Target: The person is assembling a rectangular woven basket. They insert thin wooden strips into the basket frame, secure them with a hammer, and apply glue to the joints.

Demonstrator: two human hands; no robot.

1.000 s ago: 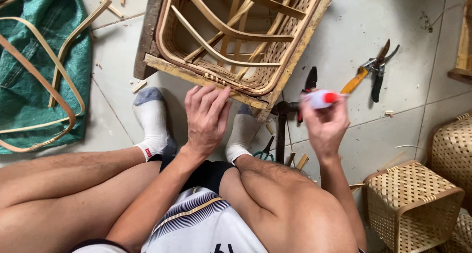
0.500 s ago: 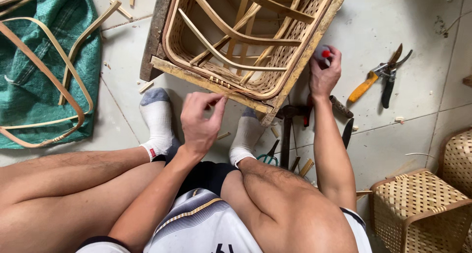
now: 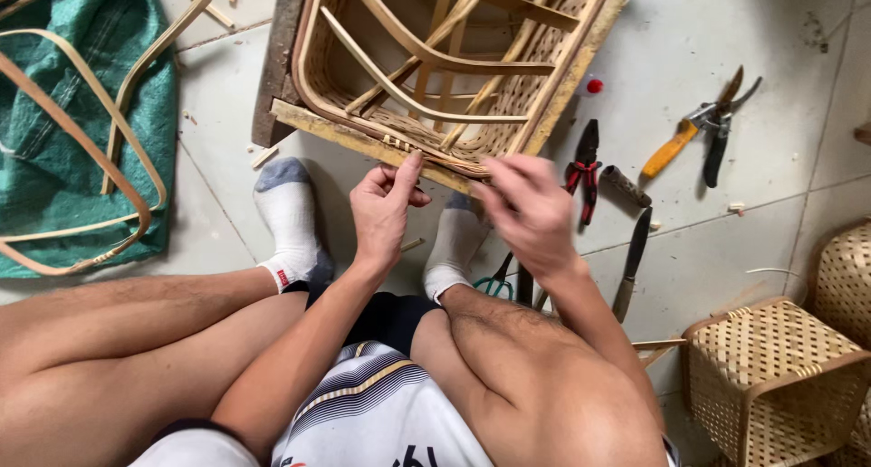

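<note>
Fingers of the left hand [image 3: 386, 204] pinch the light, stiff basket [image 3: 445, 77] rim, the right hand [image 3: 526, 209] loosely open beside, blurred.

The unfinished woven bamboo basket [image 3: 454, 77], pale tan with bent ribs showing inside, lay tilted on the tiled floor at twelve o'clock, its rim strip nearest the socked feet.

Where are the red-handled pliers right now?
In the head view the red-handled pliers lie on the floor tiles just right of the right hand, between the woven basket frame and a dark cylindrical tool handle.
</note>
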